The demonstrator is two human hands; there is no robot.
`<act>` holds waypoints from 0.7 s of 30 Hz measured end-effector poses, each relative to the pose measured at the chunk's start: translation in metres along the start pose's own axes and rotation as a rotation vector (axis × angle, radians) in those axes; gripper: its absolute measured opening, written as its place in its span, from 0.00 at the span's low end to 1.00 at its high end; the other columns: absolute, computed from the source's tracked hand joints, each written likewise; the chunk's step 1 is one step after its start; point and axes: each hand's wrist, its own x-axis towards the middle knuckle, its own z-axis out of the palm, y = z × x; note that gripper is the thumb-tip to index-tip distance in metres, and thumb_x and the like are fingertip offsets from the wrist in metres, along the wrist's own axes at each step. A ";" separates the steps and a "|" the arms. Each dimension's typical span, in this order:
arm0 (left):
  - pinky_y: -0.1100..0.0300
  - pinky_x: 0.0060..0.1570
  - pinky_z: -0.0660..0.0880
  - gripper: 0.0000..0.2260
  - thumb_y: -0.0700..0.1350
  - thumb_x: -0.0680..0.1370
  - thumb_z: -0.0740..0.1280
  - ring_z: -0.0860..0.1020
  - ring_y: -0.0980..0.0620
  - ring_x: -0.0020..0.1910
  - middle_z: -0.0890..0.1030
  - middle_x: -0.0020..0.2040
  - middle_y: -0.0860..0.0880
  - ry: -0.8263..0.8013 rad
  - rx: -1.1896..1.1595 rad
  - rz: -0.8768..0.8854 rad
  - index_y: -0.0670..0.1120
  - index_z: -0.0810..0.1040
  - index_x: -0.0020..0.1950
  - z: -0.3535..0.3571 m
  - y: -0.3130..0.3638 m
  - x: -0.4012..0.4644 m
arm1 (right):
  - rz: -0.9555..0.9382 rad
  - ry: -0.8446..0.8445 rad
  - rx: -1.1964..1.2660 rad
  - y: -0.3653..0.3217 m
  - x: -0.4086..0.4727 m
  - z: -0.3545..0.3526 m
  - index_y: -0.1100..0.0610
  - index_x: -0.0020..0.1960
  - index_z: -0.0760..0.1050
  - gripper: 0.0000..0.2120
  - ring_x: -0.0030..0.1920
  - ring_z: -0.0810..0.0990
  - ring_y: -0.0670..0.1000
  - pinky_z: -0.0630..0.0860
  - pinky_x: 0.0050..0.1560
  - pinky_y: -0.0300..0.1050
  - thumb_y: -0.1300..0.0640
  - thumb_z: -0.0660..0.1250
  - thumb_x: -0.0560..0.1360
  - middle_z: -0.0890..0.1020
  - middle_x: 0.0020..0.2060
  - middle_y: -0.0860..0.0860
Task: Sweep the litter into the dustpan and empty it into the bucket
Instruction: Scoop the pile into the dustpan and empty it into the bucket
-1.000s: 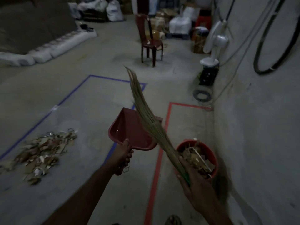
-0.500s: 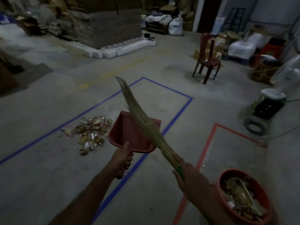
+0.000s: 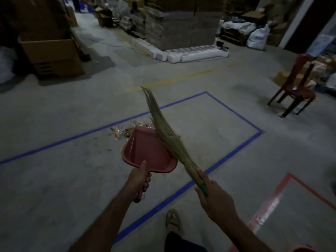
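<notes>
A: What do the two hands hold?

B: The left hand (image 3: pixel 138 179) has its grip clamped around the handle of a red dustpan (image 3: pixel 145 151), thumb lying along the top. The right hand (image 3: pixel 214 199) has its grip clamped around the green-bound end of a straw broom (image 3: pixel 167 135).

A: How do the tools sit from those grips?

B: The pan spreads forward from the left grip, held above the floor (image 3: pixel 63 188), open mouth pointing away from the person. The broom runs up and to the left from the right grip, and its bristles cross over the pan's right edge, with the thin tips fanning out well beyond the pan.

A: Where is the litter?

B: A small pile of litter (image 3: pixel 123 130) lies on the floor just past the pan's far left corner, well ahead of the left grip. It sits inside a rectangle of blue tape (image 3: pixel 241 146). Part of the pile may be hidden behind the pan.

A: And the bucket?

B: Only a sliver of red rim (image 3: pixel 303 249) shows at the bottom edge, below and to the right of the right grip. I cannot tell if it is the bucket.

A: Anything else nearby?

B: A sandalled foot (image 3: pixel 173 220) stands below and between the grips. Red tape (image 3: pixel 312 190) marks the floor right of the right grip. A red chair (image 3: pixel 294 88) stands far off to the right
</notes>
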 end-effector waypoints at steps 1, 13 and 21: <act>0.64 0.25 0.61 0.25 0.58 0.84 0.56 0.64 0.53 0.20 0.69 0.24 0.49 0.017 -0.007 -0.002 0.40 0.75 0.40 -0.007 0.004 0.010 | -0.011 -0.009 0.008 -0.007 0.016 0.006 0.38 0.80 0.47 0.32 0.40 0.78 0.48 0.75 0.34 0.43 0.40 0.58 0.81 0.77 0.49 0.48; 0.65 0.25 0.60 0.25 0.59 0.84 0.56 0.65 0.54 0.20 0.69 0.23 0.50 0.199 -0.050 -0.058 0.40 0.76 0.40 -0.061 0.081 0.178 | -0.094 -0.166 0.131 -0.058 0.229 0.090 0.38 0.80 0.47 0.30 0.44 0.79 0.51 0.79 0.40 0.49 0.39 0.56 0.82 0.77 0.52 0.49; 0.67 0.22 0.59 0.25 0.58 0.84 0.56 0.64 0.54 0.18 0.68 0.22 0.49 0.359 -0.024 -0.157 0.40 0.75 0.39 -0.128 0.126 0.286 | -0.091 -0.290 0.091 -0.093 0.355 0.130 0.38 0.80 0.45 0.30 0.41 0.78 0.51 0.78 0.37 0.47 0.39 0.54 0.82 0.75 0.51 0.49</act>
